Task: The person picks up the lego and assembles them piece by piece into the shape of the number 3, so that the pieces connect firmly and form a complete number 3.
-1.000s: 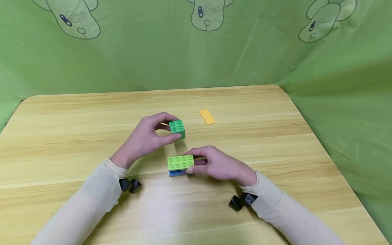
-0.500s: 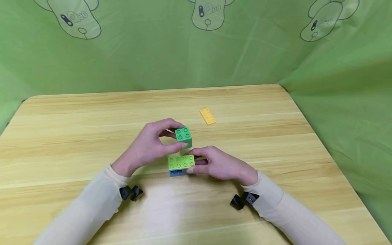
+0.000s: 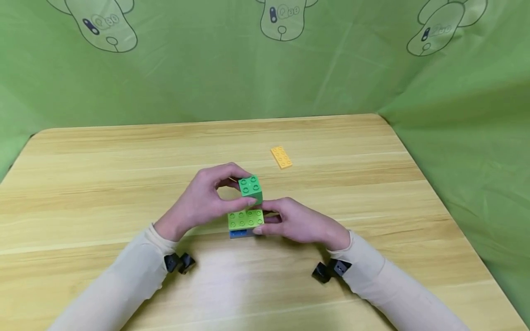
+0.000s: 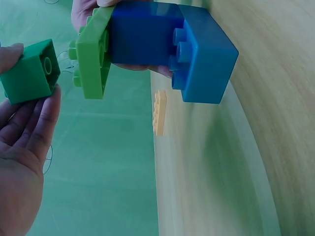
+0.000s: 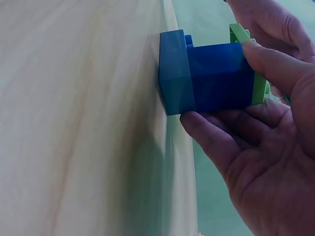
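My left hand [image 3: 203, 197] pinches a green two-by-two toy brick [image 3: 250, 187] between thumb and fingers, close over the stack. In the left wrist view its hollow underside faces the studs of a lime plate [image 4: 92, 59], with a gap between them. The plate caps a dark blue brick [image 4: 145, 34], which sits on one end of a lighter blue brick [image 4: 211, 59]; bare studs show at the other end. My right hand [image 3: 300, 223] grips this stack from the right, thumb in front and fingers behind, as the right wrist view shows.
A flat orange-yellow plate [image 3: 281, 157] lies studs up on the wooden table [image 3: 124, 156], beyond the hands. Green cloth [image 3: 207, 73] with printed animal heads hangs behind the table and along its right side. Small black devices [image 3: 331, 270] are strapped at both wrists.
My left hand has moved the green brick to the right and nearer to me, from beyond the stack to over the lime plate's far right part. My right hand has stayed on the stack.
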Demonstrator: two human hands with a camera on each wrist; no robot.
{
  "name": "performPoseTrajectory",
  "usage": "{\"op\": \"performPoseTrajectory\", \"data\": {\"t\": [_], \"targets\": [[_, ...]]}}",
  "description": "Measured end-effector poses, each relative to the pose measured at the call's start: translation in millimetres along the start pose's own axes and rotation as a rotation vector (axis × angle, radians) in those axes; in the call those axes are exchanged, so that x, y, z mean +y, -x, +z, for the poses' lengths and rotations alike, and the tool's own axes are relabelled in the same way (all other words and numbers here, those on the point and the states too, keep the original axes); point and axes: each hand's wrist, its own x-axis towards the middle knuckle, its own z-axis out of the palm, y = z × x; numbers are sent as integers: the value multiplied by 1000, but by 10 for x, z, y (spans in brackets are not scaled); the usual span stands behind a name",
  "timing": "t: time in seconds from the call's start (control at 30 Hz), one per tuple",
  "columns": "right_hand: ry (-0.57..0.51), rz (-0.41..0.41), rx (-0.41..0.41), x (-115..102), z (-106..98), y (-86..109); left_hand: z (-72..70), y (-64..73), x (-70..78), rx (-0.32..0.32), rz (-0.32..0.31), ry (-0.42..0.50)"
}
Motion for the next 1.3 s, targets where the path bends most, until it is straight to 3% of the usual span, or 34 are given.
{"op": "performPoseTrajectory", "data": {"t": [0.2, 0.47, 0.9, 1.3], "targets": [[-20, -33, -1, 21, -14, -10, 11, 21, 5, -17, 21, 9], [-40, -21, 4, 31, -18, -11, 27, 68, 20, -57, 15, 2], [-31, -28, 32, 40, -16, -10, 62, 101, 2, -91, 62, -36], [-36, -30, 29, 52, -16, -22, 89, 114, -25, -122, 52, -45]]}}
